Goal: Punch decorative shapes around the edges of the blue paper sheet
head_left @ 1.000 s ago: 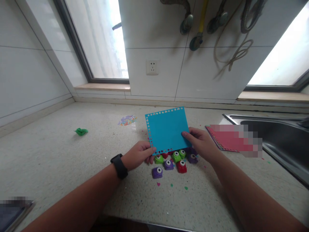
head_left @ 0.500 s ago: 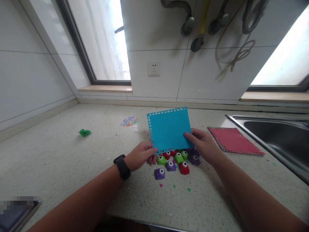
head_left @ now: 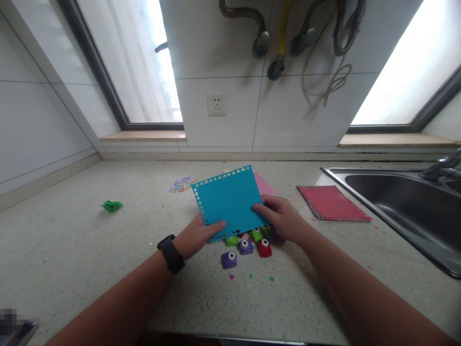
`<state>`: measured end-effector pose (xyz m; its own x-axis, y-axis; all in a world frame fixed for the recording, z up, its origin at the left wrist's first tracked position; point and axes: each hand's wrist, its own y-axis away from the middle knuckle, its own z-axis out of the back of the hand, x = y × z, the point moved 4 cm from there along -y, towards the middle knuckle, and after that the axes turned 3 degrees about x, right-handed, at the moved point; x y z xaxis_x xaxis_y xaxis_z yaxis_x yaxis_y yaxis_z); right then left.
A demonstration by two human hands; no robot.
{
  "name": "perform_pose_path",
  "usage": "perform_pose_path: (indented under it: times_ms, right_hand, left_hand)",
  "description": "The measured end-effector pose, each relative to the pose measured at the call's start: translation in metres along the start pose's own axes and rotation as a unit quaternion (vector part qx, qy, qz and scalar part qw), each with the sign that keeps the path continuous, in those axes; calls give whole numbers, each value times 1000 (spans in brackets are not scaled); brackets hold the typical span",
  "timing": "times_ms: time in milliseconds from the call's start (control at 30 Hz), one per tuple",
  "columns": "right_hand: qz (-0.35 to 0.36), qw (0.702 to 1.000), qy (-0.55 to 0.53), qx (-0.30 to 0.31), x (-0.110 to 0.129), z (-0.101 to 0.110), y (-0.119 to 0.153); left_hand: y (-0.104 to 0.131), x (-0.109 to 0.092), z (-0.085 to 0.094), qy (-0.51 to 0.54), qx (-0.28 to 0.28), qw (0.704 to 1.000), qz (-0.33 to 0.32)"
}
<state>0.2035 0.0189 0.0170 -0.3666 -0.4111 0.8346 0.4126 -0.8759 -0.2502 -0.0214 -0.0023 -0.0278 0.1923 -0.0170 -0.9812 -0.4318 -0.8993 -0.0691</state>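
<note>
A flat, rectangular blue sheet (head_left: 230,202) slants upward to the right, held above the counter (head_left: 90,250) by the left hand (head_left: 196,236) at its lower left corner and the right hand (head_left: 283,216) at its right edge. Small cut-out shapes, stars among them, line the top, left and bottom edges.

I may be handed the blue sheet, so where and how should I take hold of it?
Probably by the plain right edge of the blue sheet, above the right hand, coming from the right and pinching it front and back. No punched holes show there, unlike along the top and left edges. A pink sheet shows behind that edge, so pinch with care.
</note>
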Motion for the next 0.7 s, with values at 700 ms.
perform_pose_path:
  times_ms: [700]
  right_hand:
    - [54,963,246,94,12,10,9]
  left_hand:
    - [-4,-3,12,79,-164,982,-42]
